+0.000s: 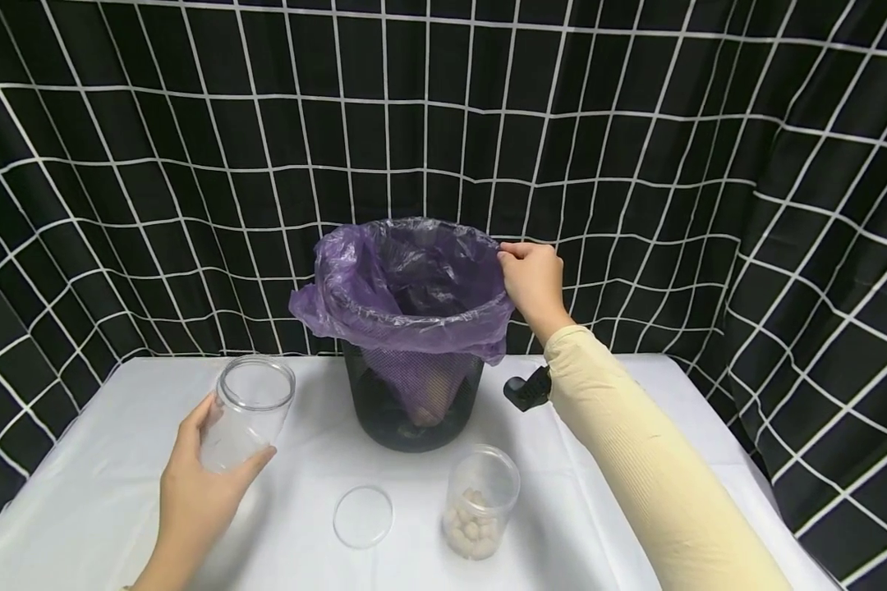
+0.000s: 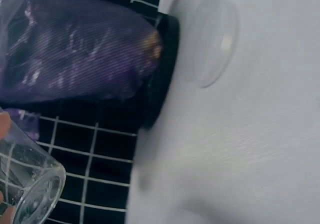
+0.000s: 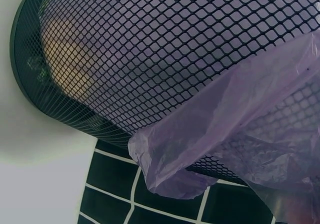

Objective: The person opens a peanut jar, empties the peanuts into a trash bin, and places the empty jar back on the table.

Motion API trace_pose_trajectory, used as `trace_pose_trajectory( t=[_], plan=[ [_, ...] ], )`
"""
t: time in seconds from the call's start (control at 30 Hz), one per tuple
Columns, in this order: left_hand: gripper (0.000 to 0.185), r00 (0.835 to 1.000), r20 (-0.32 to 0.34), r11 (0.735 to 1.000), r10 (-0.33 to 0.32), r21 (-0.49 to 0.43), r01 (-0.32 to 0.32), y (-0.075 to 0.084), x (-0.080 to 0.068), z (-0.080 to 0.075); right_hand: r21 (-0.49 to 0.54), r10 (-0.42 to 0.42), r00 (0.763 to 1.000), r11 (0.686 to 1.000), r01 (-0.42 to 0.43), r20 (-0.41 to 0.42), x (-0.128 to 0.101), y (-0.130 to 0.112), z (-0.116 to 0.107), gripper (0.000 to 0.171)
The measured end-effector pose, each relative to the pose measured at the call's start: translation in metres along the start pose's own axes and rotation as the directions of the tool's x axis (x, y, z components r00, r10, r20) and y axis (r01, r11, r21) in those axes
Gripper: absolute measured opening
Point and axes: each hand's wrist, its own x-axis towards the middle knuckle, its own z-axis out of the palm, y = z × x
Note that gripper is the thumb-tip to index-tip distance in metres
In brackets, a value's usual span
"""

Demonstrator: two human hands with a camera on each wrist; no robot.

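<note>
No readable text, labels, brands, numbers or signs on anything

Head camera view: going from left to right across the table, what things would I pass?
Left hand holding an empty clear jar → loose round lid → black mesh bin with purple bag → jar of pale round pieces → right hand at the bag's rim.

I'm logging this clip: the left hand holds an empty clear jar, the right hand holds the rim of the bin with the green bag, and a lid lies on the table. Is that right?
Not quite: the bag is purple, not green, as the head view shows. The rest stands: the left hand holds the empty clear jar, the right hand holds the rim of the bin, and the lid lies on the table.
</note>
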Motion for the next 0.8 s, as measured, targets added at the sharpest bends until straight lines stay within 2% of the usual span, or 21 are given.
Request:
trace_pose_trajectory(
  t=[0.13,0.37,0.67,0.8],
  plan=[
    [0.092,0.998,0.035,0.999,-0.050,-0.021,0.050,-0.008,-0.007,0.006,0.002,-0.008,1.000,1.000,0.008,-0.002,0.000,0.000,0.001,0.029],
    [0.092,0.990,0.110,0.993,-0.092,-0.068,0.100,-0.015,-0.013,0.016,-0.006,-0.007,1.000,1.000,0.007,-0.003,0.002,0.002,0.000,0.029],
    [0.096,0.971,0.198,0.969,-0.137,-0.175,0.172,-0.029,-0.014,0.025,-0.014,-0.008,1.000,1.000,0.008,-0.001,0.002,0.002,0.000,0.029],
    [0.096,0.958,0.231,0.961,-0.172,-0.175,0.215,-0.035,-0.016,0.027,-0.003,0.004,1.000,1.000,-0.004,0.003,0.001,0.001,0.002,0.029]
  ],
)
